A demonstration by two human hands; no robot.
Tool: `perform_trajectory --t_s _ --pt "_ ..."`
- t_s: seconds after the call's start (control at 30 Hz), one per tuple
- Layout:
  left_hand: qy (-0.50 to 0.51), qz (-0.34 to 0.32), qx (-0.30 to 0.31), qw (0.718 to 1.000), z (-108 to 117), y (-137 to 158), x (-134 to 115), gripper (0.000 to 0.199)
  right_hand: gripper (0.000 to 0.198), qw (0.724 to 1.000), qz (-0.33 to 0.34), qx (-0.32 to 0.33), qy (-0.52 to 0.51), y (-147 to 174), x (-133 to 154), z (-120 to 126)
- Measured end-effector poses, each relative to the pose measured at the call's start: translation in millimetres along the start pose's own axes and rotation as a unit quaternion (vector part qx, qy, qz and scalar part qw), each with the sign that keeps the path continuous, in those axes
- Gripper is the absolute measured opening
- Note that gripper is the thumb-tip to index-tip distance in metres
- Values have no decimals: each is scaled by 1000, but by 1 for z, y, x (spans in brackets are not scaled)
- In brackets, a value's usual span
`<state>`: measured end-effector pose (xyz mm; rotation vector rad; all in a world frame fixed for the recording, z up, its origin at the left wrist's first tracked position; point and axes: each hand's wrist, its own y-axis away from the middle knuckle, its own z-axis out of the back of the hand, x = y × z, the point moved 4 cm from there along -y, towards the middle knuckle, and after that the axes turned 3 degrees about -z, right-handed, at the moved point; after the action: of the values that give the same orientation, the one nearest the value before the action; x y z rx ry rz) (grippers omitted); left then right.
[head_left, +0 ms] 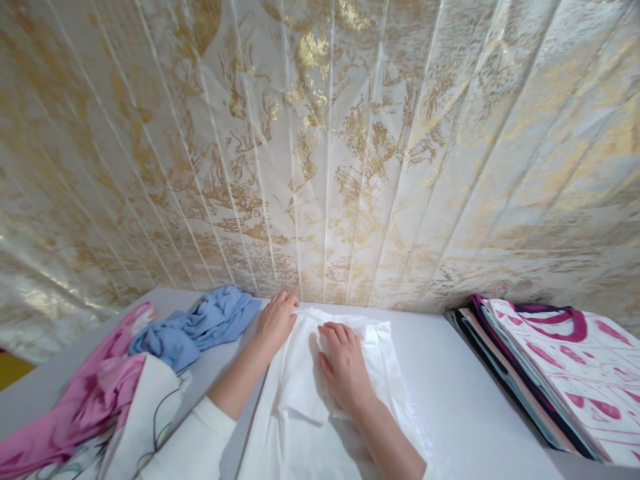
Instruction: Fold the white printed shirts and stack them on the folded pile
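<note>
A white garment lies spread lengthwise on the pale surface, with a folded-over layer and some creases near its far end. At its far left corner is my left hand, its fingers bent and drawn together on the cloth's edge; the fingertips are partly hidden. My right hand rests palm down on the upper middle of the garment, fingers stretched out and holding nothing. The near end of the garment runs out of view at the bottom.
Left of my arm lie a crumpled blue cloth and a pink garment with a white patterned part. A neat stack of folded clothes stands on the right. Behind the table hangs a gold-patterned pale curtain.
</note>
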<state>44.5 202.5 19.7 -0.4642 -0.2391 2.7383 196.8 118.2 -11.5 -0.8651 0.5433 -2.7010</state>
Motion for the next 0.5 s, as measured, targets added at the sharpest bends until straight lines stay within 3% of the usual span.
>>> perform_trajectory --t_s 0.2,0.37,0.5 --pt "17 -42 92 995 6 13 -27 23 47 996 -33 -47 -70 -6 -13 10" --pt "31 -54 90 994 6 14 -39 32 45 987 -86 -97 -94 -16 -57 60" --pt "58 -85 72 992 -3 16 -55 31 56 985 -137 -54 -94 -22 -100 96"
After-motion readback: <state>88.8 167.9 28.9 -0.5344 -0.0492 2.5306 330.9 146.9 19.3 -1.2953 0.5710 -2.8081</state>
